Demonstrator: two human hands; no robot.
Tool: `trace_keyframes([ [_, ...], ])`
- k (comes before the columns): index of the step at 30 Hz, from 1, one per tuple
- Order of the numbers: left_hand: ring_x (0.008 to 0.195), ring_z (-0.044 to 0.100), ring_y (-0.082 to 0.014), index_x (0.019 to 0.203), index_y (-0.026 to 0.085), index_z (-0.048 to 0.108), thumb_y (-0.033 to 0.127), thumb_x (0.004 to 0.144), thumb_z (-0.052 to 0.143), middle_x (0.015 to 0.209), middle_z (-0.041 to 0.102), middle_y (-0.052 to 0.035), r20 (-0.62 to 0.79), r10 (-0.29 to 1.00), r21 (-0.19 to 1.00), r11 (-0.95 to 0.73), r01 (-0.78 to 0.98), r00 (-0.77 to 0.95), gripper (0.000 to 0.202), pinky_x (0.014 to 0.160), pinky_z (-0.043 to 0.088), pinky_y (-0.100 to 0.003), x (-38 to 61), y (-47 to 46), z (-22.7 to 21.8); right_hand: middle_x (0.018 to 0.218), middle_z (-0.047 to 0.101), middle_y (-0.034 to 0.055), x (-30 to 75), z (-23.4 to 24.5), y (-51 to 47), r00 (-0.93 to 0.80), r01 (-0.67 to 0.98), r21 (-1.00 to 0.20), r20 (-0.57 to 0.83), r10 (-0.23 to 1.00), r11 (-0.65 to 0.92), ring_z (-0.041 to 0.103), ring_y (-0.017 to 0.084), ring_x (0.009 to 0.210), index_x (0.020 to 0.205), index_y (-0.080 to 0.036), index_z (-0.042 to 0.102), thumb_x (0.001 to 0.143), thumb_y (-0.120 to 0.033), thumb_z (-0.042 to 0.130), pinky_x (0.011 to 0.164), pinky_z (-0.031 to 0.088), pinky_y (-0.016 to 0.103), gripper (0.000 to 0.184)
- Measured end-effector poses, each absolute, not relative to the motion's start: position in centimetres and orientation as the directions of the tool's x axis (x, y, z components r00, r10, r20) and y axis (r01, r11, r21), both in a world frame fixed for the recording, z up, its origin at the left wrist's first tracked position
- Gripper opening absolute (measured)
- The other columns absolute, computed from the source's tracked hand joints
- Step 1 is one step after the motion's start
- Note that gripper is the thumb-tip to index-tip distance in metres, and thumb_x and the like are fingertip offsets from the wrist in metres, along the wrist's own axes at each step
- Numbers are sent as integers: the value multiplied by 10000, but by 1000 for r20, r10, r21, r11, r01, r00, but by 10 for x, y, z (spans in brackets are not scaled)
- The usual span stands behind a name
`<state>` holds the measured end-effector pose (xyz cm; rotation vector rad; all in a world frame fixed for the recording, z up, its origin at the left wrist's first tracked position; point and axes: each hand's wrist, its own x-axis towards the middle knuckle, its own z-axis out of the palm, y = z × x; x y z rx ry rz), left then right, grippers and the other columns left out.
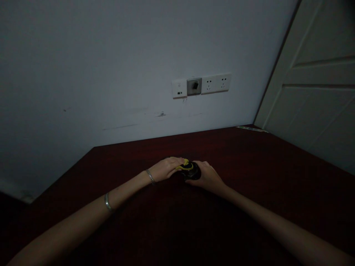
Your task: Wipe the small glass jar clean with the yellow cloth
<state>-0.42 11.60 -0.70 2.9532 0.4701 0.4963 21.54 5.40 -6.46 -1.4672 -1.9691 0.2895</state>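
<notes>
Both hands meet at the middle of a dark red-brown table (249, 207). Between them sits a small black round object (192, 172) with a yellow strip (185, 166) lying across its top. My left hand (165, 169) curls over the object's left side, fingers pinching the yellow strip. My right hand (206, 175) cups the object's right side with fingers wrapped round it. Two bracelets ring my left wrist and forearm. The room is dim and the object's details are hard to make out.
A pale wall stands behind the table, carrying a row of sockets and a switch plate (201, 85). A white panelled door (318, 96) closes the right side. A thin light strip (251, 128) lies at the table's far right corner.
</notes>
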Motion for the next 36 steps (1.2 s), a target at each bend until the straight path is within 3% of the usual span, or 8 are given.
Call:
trace_keyframes([
  [7, 1232, 524, -224, 1239, 113, 517, 241, 938, 447, 1280, 584, -161, 299, 337, 83, -941, 327, 893, 335, 1043, 451, -413, -10, 96, -6, 1134, 641, 80, 213, -64, 51, -158, 775, -529, 370, 915, 347, 563, 299, 997, 1181, -230, 547, 618, -550, 739, 839, 449, 430, 676],
  [15, 1240, 518, -227, 1265, 118, 494, 251, 939, 444, 1306, 566, -163, 283, 347, 118, -938, 327, 894, 356, 1052, 442, -409, -26, 76, -8, 1118, 649, 83, 208, -67, 49, -156, 772, -532, 372, 915, 348, 569, 301, 1002, 1194, -216, 546, 612, -489, 749, 830, 458, 419, 674],
  [27, 1266, 493, -205, 1240, 179, 544, 245, 938, 447, 1313, 579, -103, 120, 391, 399, -861, 316, 912, 324, 1077, 389, -382, -27, 60, 30, 1103, 650, 89, 207, -71, 51, -174, 759, -537, 376, 910, 368, 576, 297, 990, 1181, -225, 560, 631, -545, 726, 825, 450, 411, 657],
  [29, 1203, 546, -194, 1228, 198, 555, 277, 943, 438, 1310, 582, -84, 129, 445, 482, -809, 336, 886, 319, 1029, 422, -353, -23, 61, 40, 1131, 643, 89, 207, -70, 50, -184, 759, -535, 371, 910, 371, 571, 299, 1002, 1186, -230, 560, 625, -544, 733, 831, 452, 417, 665],
  [32, 1002, 635, -191, 1165, 182, 599, 342, 927, 459, 1130, 681, -76, 140, 579, 595, -698, 399, 803, 319, 872, 490, -331, -14, 68, 54, 1162, 629, 112, 208, -69, 49, -183, 762, -535, 363, 914, 365, 559, 311, 1035, 1246, -211, 525, 614, -555, 742, 848, 450, 436, 752],
  [36, 876, 627, -176, 1030, 155, 662, 360, 885, 510, 989, 705, -67, 269, 688, 760, -582, 291, 674, 294, 784, 482, -305, 4, 83, 64, 1211, 595, 168, 208, -70, 48, -152, 766, -551, 346, 926, 332, 537, 335, 1100, 1359, -156, 418, 578, -565, 767, 882, 442, 461, 949],
])
